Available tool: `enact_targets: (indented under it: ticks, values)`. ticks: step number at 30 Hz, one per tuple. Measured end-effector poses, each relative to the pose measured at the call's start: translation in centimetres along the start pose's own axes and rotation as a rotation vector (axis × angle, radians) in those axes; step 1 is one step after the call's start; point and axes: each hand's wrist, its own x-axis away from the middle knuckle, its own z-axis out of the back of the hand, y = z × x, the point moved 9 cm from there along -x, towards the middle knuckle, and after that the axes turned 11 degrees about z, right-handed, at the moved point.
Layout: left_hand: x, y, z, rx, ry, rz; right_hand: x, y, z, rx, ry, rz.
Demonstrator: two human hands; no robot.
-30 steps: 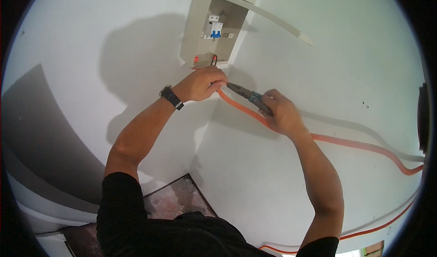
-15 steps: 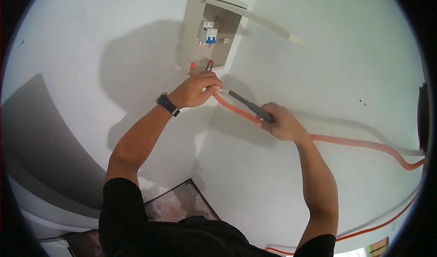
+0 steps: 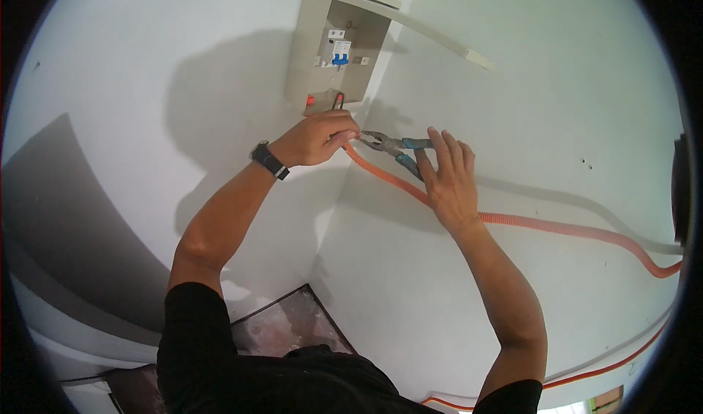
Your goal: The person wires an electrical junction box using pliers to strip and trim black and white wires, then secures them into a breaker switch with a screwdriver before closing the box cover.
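Black sleeves (image 3: 192, 319) fill the lower edge of the frame. Right of centre, the right hand (image 3: 452, 183), fingers extended, has its grip around the parted handles of the pliers (image 3: 392, 145), whose jaws stand spread just beside the other hand. Above centre, the left hand (image 3: 320, 139), watch (image 3: 269, 160) at its wrist, pinches the orange corrugated tube (image 3: 395, 182), which runs to the right edge. Beyond, at upper centre, a beige box (image 3: 303, 58) holds a breaker (image 3: 340, 52) with blue levers.

no legible lettering or numbers
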Motion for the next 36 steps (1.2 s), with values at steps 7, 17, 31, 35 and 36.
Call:
enact_targets:
  ticks: [7,17,31,35,36]
  values:
    - [-0.2,0.4,0.3,-0.019,-0.032,0.015,-0.5,0.5,0.2,-0.037,0.044,0.032]
    - [0.3,-1.1,0.0,-0.043,0.07,-0.063,0.7,0.2,-4.6,-0.905,-0.498,-0.284]
    - [0.3,-2.0,0.0,0.034,0.041,0.028,0.9,1.2,-3.3,-0.774,-0.473,-0.275]
    - [-0.3,-1.4,0.2,0.053,0.031,0.076,-0.2,0.6,-0.9,-0.187,-0.184,-0.016]
    - [-0.5,-1.1,0.2,0.039,0.025,0.069,-0.3,0.4,-0.2,-0.054,-0.123,0.041]
